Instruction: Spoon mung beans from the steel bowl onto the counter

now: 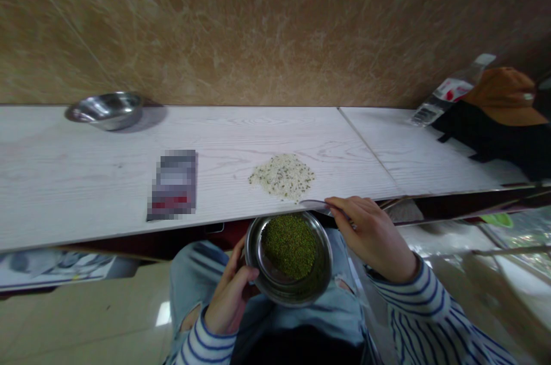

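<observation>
My left hand is closed on the left rim of a round steel bowl, held over my lap just below the table's front edge. Small green beans, which look like mung beans, cover the bowl's bottom. Above the bowl's right side, my right hand grips what looks like a metal spoon. The spoon's tip points left, at the table edge close to the pile. On the table lies a flat pile of white grains mixed with green beans, apart from both hands.
At the back left stands another steel bowl. A blurred dark packet or phone-shaped thing lies left of the pile. A plastic bottle, a brown cap and black cloth occupy the right end, against the marbled wall.
</observation>
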The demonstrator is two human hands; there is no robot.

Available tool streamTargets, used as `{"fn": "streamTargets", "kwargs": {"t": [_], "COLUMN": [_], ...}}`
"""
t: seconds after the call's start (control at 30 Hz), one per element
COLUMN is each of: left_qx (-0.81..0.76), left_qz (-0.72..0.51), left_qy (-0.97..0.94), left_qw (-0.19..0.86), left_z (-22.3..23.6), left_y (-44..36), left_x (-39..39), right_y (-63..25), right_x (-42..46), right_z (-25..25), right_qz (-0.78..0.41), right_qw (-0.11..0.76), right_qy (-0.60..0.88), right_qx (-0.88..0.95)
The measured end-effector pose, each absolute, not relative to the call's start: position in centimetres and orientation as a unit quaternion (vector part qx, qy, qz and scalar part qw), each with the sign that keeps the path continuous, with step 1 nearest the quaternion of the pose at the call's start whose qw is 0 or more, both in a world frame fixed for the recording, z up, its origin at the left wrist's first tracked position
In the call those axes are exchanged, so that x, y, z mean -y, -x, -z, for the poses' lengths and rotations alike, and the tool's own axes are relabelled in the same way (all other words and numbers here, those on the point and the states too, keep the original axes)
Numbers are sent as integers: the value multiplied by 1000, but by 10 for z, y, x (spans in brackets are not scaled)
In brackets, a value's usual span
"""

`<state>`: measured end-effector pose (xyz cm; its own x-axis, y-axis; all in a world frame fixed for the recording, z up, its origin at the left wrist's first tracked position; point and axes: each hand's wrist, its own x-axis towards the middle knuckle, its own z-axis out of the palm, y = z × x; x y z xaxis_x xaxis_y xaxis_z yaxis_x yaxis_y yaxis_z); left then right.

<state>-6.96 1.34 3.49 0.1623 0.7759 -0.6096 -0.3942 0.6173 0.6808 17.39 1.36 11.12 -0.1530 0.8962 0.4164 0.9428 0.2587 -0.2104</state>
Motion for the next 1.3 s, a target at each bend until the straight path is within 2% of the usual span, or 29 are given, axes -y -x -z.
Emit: {"fn": "streamTargets", "kwargs": {"t": [0.9,1.13,1.3], "left_qx": [-519,-522,-526], "left_qz": [-406,-401,-405], "left_qy": [-181,-175,-166], "left_qw": [730,733,729], "left_z": [-35,-36,-32], "left_y": [75,78,84], "left_x": [-15,-14,-13], "right_y": [-168,-158,-157], "right_x": [-19,-16,-20], "right_z": [-109,-113,-109], "right_qz": [46,3,26], "right_qw": [241,249,261], "right_qy": [607,590,605], "right_qx": [756,768,752]}}
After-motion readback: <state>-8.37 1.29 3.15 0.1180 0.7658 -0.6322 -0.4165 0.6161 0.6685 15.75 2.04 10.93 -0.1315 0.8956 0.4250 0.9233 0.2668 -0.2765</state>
